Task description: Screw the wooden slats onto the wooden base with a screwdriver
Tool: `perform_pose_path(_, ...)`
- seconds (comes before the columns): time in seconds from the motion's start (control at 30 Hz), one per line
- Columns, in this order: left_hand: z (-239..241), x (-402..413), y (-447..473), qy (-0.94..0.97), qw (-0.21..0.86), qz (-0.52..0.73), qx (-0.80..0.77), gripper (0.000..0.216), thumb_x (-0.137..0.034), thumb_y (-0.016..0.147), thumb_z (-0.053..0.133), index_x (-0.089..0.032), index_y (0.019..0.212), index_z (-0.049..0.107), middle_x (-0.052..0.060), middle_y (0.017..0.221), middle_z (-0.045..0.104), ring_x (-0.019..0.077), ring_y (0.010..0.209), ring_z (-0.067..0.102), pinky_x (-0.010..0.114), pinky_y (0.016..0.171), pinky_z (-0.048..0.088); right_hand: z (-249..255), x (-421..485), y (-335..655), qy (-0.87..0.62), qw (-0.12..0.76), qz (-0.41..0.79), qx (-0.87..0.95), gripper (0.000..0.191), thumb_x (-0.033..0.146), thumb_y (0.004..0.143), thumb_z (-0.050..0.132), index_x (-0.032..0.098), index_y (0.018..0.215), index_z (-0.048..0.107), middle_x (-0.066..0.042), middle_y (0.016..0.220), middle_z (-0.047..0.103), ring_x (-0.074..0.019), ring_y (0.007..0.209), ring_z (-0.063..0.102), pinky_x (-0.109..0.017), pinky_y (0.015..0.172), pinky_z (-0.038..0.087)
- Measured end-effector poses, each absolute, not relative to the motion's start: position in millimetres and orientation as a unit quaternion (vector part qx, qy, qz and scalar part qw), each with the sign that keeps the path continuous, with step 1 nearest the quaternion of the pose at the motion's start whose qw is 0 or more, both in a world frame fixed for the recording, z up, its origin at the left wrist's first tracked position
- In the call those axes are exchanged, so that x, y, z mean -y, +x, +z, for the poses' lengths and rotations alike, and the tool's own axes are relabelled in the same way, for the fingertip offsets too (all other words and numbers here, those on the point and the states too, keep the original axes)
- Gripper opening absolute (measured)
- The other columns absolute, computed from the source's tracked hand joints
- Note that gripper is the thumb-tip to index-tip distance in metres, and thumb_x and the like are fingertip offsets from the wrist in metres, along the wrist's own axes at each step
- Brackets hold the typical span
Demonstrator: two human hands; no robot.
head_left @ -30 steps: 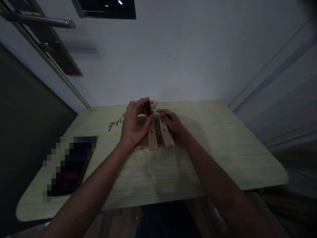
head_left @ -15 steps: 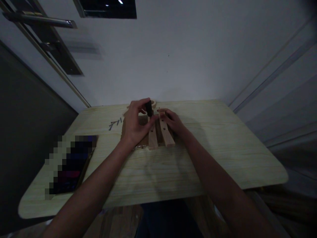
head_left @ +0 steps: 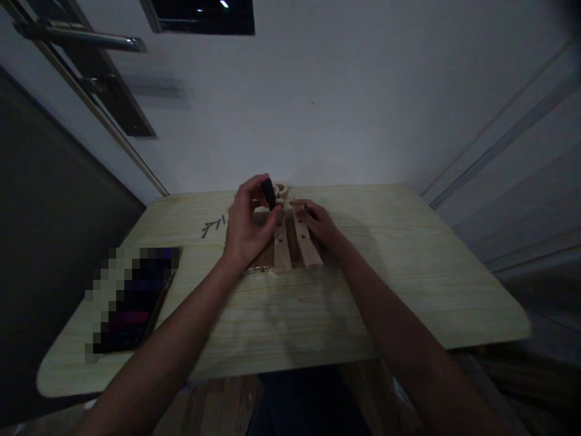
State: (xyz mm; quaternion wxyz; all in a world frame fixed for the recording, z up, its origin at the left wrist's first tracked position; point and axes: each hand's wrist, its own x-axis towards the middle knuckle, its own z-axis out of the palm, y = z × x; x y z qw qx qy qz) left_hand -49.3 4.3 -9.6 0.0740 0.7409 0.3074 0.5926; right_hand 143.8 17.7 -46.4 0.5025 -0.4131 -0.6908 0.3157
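My left hand is closed round a short black-handled screwdriver. The tool leans to the left over the far end of a wooden bar with holes; its tip is hidden by my fingers. My right hand grips the far end of a second wooden bar, which also has holes. Both bars lie side by side, pointing toward me, on a piece of brown cardboard. Beyond the left bar's far end is a pale ring-shaped wooden piece.
Several screws lie loose on the light wood-grain table, left of the cardboard. A phone or tablet, partly pixelated, rests at the table's left. Behind the table stands a white door with a metal handle.
The screwdriver has gone from nearly upright to tilted left, and my left hand has shifted slightly left, showing more of the left bar. My right hand keeps its grip. The view moved slightly.
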Motion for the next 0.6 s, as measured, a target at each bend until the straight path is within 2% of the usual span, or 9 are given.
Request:
perform_pose_path(0.2,-13.5,-6.2,-51.6,0.754,0.070,0.576,-0.308,0.066,-0.058,0.093,0.062,-0.034,0.149,0.036,0.008,0.123,0.060,0.0225,0.104,0.069,0.039,0.088,0.062,-46.8,-17.5,143.3,-0.415,0.496,0.319,0.693,0.056,0.074,0.090,0.050,0.021,0.097,0.068,-0.008,0.095,0.071,-0.0239,0.093,0.065,-0.039,0.086,0.052)
perform_pose_path(0.33,-15.5,-6.2,-51.9,0.761,0.074,0.569,-0.302,0.066,-0.056,0.095,0.060,-0.034,0.151,0.031,0.009,0.127,0.059,0.0223,0.105,0.069,0.040,0.090,0.062,-47.4,-18.1,143.0,-0.415,0.499,0.315,0.693,0.056,0.075,0.090,0.050,0.023,0.098,0.068,-0.007,0.094,0.072,-0.0251,0.095,0.065,-0.041,0.088,0.052)
perform_pose_path(0.47,-13.1,-4.6,-52.0,0.763,0.059,0.573,-0.293,0.057,-0.051,0.096,0.060,-0.033,0.145,0.039,0.007,0.127,0.059,0.0203,0.106,0.067,0.036,0.089,0.061,-46.8,-18.0,143.0,-0.413,0.501,0.315,0.692,0.055,0.075,0.090,0.050,0.023,0.095,0.067,-0.007,0.093,0.072,-0.0259,0.097,0.065,-0.042,0.089,0.052)
perform_pose_path(0.6,-8.7,-4.1,-53.0,0.766,0.020,0.564,-0.308,0.054,-0.051,0.090,0.070,-0.030,0.136,0.051,0.005,0.119,0.059,0.0179,0.097,0.063,0.031,0.081,0.060,-47.1,-17.7,143.4,-0.420,0.496,0.318,0.691,0.057,0.077,0.089,0.050,0.023,0.094,0.067,-0.007,0.092,0.071,-0.0252,0.097,0.064,-0.041,0.087,0.052)
